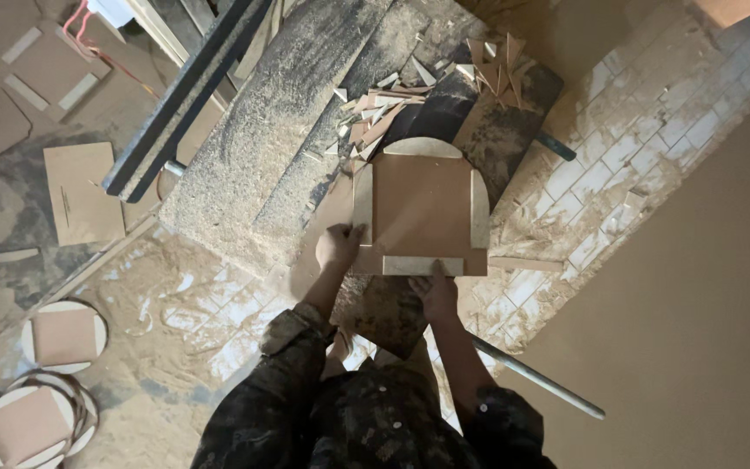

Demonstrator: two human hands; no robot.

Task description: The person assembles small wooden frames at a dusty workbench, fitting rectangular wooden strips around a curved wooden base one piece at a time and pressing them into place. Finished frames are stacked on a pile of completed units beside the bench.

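Brown board panel (423, 208) lies flat on the dusty counter (245, 165), left hand (338, 246) pinching its left edge, right hand (436, 291) fingers pressed on its near edge, steadying it.

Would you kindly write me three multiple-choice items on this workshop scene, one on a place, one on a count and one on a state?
1. Where does the square board lie?
A. on the dusty bench
B. on the floor by the round pieces
C. against the wall

2. How many pale curved strips edge the board?
A. one
B. two
C. four

3. What are the hands doing?
A. both hang clear of the board
B. both touch the board's near part
C. one holds a saw

Answers:
1 A: it rests on the bench amid sawdust, before the offcuts.
2 C: one strip lies along each side.
3 B: the left hand is at the near left corner, and the right hand presses at the near edge.
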